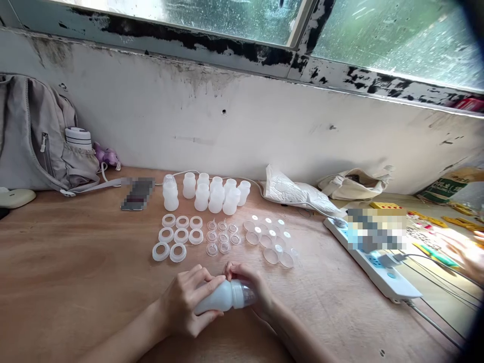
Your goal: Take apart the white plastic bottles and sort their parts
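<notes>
My left hand (185, 305) grips the body of a small white baby bottle (221, 297) lying sideways just above the wooden table (75, 272). My right hand (251, 287) holds the bottle's top end, where a clear cap (247, 295) sits over the collar. Beyond my hands lie rows of white collar rings (177, 236), clear nipples (223, 237) and clear caps (270, 239). Behind those stand several empty white bottles (207, 194).
A grey backpack (34, 136) leans on the wall at far left, with a phone (138, 194) beside it. A white power strip (374, 262) with cables lies at right, near a crumpled white bag (295, 191) and a beige bag (351, 184).
</notes>
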### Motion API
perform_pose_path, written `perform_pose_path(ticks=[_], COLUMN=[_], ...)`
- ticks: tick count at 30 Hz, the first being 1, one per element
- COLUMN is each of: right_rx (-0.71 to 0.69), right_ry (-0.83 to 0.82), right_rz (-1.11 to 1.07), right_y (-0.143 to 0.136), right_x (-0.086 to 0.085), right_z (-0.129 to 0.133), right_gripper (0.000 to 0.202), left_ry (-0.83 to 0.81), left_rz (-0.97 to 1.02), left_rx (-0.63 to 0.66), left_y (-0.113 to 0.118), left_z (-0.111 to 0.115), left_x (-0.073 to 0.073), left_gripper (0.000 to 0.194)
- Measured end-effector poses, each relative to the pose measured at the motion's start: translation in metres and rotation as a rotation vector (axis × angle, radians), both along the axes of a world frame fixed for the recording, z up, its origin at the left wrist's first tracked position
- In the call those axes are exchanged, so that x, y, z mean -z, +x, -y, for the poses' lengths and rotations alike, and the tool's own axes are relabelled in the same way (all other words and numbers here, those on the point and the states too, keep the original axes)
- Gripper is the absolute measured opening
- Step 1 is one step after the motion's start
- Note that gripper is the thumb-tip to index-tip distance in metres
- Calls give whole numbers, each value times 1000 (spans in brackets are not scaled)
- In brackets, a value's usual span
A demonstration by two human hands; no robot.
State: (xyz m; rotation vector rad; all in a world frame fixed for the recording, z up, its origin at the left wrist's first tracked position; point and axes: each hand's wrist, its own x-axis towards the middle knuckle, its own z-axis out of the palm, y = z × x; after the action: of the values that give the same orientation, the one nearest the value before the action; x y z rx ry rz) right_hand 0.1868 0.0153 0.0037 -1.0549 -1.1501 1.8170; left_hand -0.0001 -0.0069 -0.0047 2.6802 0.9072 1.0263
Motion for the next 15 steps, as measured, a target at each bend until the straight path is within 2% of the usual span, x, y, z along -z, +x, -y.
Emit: perform_pose_path(ticks=[7, 15], right_rx=[-25, 105], right_ry=[-67, 131], right_rz=[-25, 46], right_y=[-4, 4], right_x=[-1, 2], right_z=[-3, -15], right_gripper=[18, 32], left_ry=[73, 164], left_rz=[-41, -77], left_rx=[15, -54], left_y=[-5, -8], left_z=[-4, -14], left_x=[3, 1], left_gripper=[52, 48])
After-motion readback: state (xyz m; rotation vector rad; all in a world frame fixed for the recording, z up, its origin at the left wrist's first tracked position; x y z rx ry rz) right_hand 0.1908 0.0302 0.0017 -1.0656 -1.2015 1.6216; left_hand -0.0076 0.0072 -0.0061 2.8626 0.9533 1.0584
